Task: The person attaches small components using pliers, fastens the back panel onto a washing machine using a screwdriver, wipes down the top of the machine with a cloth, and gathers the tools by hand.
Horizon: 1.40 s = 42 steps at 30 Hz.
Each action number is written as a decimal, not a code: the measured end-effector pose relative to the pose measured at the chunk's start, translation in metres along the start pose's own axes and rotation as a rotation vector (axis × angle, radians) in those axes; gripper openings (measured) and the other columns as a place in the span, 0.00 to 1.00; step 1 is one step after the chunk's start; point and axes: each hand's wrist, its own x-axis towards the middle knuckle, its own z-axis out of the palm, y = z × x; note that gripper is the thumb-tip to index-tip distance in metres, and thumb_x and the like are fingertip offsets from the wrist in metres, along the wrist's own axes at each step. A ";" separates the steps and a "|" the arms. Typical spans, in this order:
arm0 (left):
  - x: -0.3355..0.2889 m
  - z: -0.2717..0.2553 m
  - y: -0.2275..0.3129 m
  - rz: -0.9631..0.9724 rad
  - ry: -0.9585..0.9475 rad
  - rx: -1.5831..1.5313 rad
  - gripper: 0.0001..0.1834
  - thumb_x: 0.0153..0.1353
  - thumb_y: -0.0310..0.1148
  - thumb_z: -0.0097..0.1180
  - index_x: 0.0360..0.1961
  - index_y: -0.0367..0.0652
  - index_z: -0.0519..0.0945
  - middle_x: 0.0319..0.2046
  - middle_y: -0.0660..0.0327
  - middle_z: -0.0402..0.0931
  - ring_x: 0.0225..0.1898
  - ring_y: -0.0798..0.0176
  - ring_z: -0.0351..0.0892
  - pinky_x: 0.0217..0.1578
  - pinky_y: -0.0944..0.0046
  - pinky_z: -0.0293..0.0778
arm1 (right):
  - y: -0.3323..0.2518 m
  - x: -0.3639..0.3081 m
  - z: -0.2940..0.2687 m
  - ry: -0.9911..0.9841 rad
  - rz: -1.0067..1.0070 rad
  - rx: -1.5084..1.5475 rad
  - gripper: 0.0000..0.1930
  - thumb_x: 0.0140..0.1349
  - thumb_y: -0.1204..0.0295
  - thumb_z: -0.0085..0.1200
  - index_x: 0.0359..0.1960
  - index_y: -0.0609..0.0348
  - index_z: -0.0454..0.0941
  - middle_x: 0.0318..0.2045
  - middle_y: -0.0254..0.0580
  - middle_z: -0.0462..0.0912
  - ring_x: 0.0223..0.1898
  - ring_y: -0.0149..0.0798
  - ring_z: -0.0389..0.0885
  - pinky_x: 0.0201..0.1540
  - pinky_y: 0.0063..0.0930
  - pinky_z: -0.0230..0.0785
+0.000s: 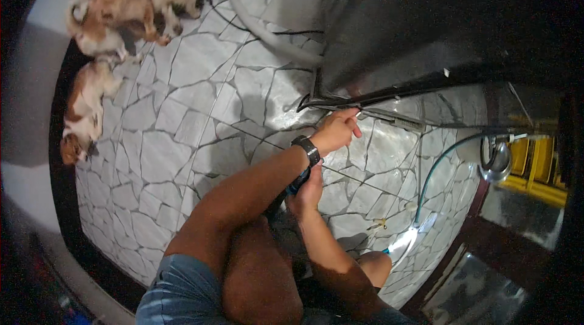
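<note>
My left hand (340, 131), with a dark watch (306, 150) on its wrist, reaches to the lower edge of a large dark box-shaped appliance (413, 27). Its fingers are curled, with the index finger at a dark strip (389, 118) along that edge. Something small and pale shows at the fingertip, too small to name. Below the left wrist, my right hand (308, 190) is closed round a dark blue object (297, 183), mostly hidden by the hand and my left arm. On the floor to the right lies a small yellow-handled tool (378, 224).
Several brown-and-white dogs (85, 103) are on the stone-patterned floor (176, 136) at the left. A grey hose (249, 18) runs to the appliance, beside a thin black cord (228, 19). To the right are a teal hose (429, 179), a shiny metal bowl (497, 164) and a yellow crate (535, 164).
</note>
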 end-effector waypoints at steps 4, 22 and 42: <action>-0.001 -0.014 0.003 0.014 -0.078 0.037 0.24 0.69 0.29 0.43 0.65 0.31 0.68 0.38 0.55 0.84 0.22 0.68 0.77 0.27 0.67 0.74 | -0.003 -0.003 0.013 0.027 -0.022 -0.091 0.26 0.75 0.49 0.40 0.56 0.60 0.73 0.51 0.43 0.81 0.51 0.42 0.81 0.56 0.38 0.72; -0.124 -0.085 -0.051 0.446 0.607 -0.078 0.29 0.77 0.45 0.33 0.70 0.36 0.59 0.70 0.52 0.57 0.71 0.54 0.54 0.71 0.58 0.50 | -0.010 0.034 0.033 0.096 0.008 -0.272 0.14 0.67 0.66 0.57 0.25 0.52 0.67 0.16 0.33 0.65 0.18 0.35 0.68 0.23 0.34 0.67; -0.081 -0.090 -0.006 0.415 0.541 0.061 0.24 0.74 0.39 0.46 0.66 0.40 0.65 0.60 0.51 0.66 0.64 0.56 0.66 0.60 0.56 0.66 | -0.079 0.051 0.067 0.119 -0.019 -0.088 0.12 0.69 0.64 0.56 0.30 0.51 0.68 0.19 0.31 0.69 0.21 0.33 0.69 0.26 0.31 0.67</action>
